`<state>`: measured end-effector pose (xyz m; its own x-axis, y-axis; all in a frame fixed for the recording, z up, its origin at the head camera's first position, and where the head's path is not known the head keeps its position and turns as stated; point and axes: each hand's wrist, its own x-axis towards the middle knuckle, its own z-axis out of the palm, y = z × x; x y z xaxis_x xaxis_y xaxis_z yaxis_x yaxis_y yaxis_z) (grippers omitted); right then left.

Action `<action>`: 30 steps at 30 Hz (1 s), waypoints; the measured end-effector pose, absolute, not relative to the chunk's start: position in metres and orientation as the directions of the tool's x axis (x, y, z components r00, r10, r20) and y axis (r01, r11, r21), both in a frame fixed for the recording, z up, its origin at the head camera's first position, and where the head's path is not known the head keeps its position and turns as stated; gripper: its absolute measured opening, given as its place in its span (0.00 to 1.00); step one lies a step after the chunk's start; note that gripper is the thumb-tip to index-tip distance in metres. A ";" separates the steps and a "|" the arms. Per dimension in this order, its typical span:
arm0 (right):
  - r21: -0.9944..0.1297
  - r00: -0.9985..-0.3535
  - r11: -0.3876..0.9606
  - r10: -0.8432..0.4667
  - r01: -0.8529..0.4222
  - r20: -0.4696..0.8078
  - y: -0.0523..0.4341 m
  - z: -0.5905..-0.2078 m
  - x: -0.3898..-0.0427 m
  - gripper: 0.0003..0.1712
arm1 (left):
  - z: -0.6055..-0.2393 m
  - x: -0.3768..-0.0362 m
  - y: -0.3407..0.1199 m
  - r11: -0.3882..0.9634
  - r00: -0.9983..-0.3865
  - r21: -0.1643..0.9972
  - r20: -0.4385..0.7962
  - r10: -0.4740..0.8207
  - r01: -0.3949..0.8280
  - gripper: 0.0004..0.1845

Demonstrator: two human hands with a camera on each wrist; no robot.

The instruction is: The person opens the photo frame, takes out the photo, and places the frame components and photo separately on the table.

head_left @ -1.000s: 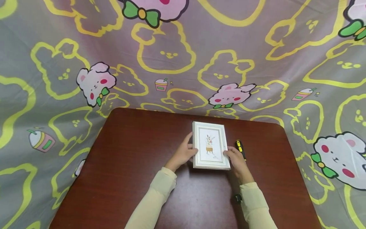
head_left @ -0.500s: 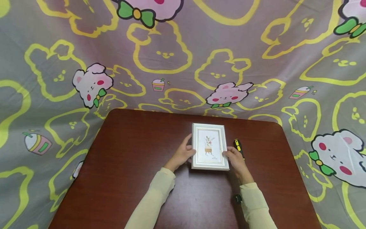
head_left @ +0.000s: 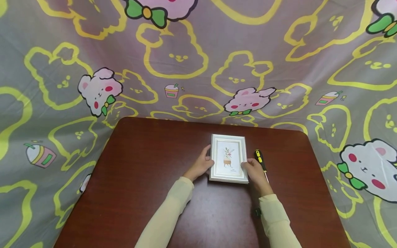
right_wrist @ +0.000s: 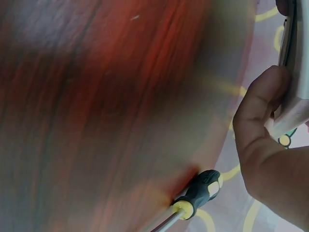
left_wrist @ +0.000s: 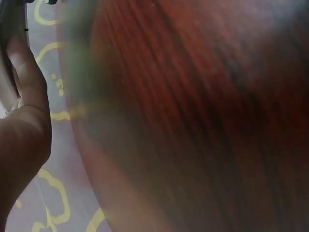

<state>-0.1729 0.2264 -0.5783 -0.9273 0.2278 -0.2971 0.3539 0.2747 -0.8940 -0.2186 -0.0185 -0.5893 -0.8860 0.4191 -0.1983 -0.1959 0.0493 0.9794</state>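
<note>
A white picture frame (head_left: 228, 158) with a potted-plant print sits over the dark red table (head_left: 149, 179), held from both sides. My left hand (head_left: 203, 164) grips its left edge, and my right hand (head_left: 252, 171) grips its lower right edge. In the left wrist view the left hand (left_wrist: 21, 111) curls against the frame's pale edge (left_wrist: 8, 67). The right wrist view shows the right hand (right_wrist: 270, 145) pinching the frame's rim (right_wrist: 295, 82). A black-and-yellow screwdriver (head_left: 260, 159) lies on the table just right of the right hand; its handle (right_wrist: 199, 191) shows in the right wrist view.
A grey cloth (head_left: 186, 62) printed with yellow bear outlines and pink bears drapes behind and around the table. The table's rounded far corners (head_left: 122, 121) meet the cloth.
The frame and both hands have shifted slightly; the frame looks a little more level. More of the screwdriver's shaft shows beside the right hand.
</note>
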 end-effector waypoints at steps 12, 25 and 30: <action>-0.773 -0.931 0.520 0.215 0.364 -0.294 0.232 -0.588 -0.174 0.27 | -0.592 -0.220 0.000 0.326 -0.885 0.940 -0.237 0.400 -0.104 0.48; -0.624 -0.920 0.681 0.223 0.383 -0.321 0.234 -0.591 -0.168 0.33 | -0.581 -0.203 0.022 0.704 -0.906 0.708 -0.328 0.268 -0.048 0.48; -0.575 -0.912 0.716 0.235 0.395 -0.335 0.232 -0.589 -0.167 0.32 | -0.579 -0.196 0.032 0.771 -0.924 0.634 -0.330 0.193 -0.066 0.52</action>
